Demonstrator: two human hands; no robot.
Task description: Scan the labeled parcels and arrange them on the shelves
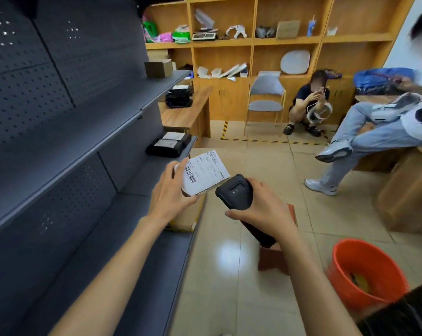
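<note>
My left hand (170, 190) grips a small white parcel (203, 174) with a barcode label facing up, held in front of the grey metal shelves (103, 141). My right hand (263, 209) holds a black handheld scanner (236, 192), its head almost touching the parcel's right edge. Two black parcels with white labels (168, 144) lie on the middle shelf. A brown cardboard box (157, 68) stands on the upper shelf. Another cardboard box (188, 214) sits on the bottom shelf, partly hidden by my left hand.
An orange bucket (365, 272) stands on the tiled floor at right. A red-brown box (273, 255) lies under my right hand. One person crouches by the wooden cabinets (309, 103); another sits at right with a leg (357, 141) stretched out. A wooden desk (185, 112) holds black parcels.
</note>
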